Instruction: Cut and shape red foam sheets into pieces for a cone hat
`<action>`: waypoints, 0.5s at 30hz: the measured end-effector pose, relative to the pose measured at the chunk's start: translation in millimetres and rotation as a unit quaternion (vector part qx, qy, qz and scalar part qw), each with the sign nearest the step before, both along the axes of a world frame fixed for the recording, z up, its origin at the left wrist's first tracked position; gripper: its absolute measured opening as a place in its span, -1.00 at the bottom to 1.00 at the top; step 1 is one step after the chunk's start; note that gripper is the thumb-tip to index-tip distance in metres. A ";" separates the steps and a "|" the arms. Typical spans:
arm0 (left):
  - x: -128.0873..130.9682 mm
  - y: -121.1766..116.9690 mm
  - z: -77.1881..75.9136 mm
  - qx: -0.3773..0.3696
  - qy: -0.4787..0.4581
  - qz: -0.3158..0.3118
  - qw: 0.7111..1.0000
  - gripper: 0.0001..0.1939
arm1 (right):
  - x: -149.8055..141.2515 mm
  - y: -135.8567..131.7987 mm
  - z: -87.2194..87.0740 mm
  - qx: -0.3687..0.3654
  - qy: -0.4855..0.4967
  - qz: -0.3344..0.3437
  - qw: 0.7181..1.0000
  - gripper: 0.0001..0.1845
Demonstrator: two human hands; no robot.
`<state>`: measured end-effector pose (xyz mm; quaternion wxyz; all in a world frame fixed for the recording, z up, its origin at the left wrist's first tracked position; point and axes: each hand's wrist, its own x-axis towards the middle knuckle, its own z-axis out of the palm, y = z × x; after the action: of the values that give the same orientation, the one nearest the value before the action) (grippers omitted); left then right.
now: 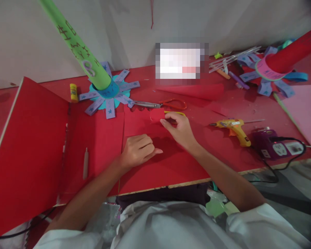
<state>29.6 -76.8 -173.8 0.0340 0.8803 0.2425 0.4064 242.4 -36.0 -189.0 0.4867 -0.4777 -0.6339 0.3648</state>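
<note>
My right hand [179, 129] pinches a small piece of red paper [157, 115] between thumb and fingers, just above the red sheet [137, 121]. A thin yellow item [181, 113] shows behind these fingers; its kind is unclear. My left hand [138, 150] lies in a loose fist on the red surface, thumb pointing right, with nothing visible in it. Scissors with orange-red handles [173, 103] lie just beyond both hands, blades pointing left. To the right rests a yellow hot glue gun [232, 128], apart from my hand.
A green paper tube [90, 65] with purple strips stands at back left, beside a yellow glue stick [73, 93]. A red tube [292, 55] leans at right, near clear sticks [235, 57]. A purple power strip [268, 141] with cables sits right. A red board [28, 148] rises at left.
</note>
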 end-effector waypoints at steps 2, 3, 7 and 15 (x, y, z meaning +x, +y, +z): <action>-0.3 0.7 -2.3 -0.002 -0.003 0.013 1.000 -0.67 | 0.0 0.1 0.1 -0.004 -0.003 0.000 1.000 -0.65; -0.2 0.9 -3.1 -0.004 -0.001 0.018 1.000 -0.74 | 0.1 0.2 0.2 -0.008 -0.007 -0.002 1.000 -0.63; 0.8 0.9 -4.7 -0.029 0.002 0.033 0.999 -0.85 | 0.4 0.5 0.8 -0.017 -0.018 -0.009 1.000 -0.58; 1.0 -0.6 -4.6 -0.042 -0.052 0.039 0.997 -0.84 | 0.6 0.3 1.9 -0.018 -0.009 -0.001 1.000 -0.66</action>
<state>30.5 -77.4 -178.4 0.0677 0.8454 0.2916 0.4423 243.0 -35.7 -187.1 0.4725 -0.4901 -0.6310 0.3720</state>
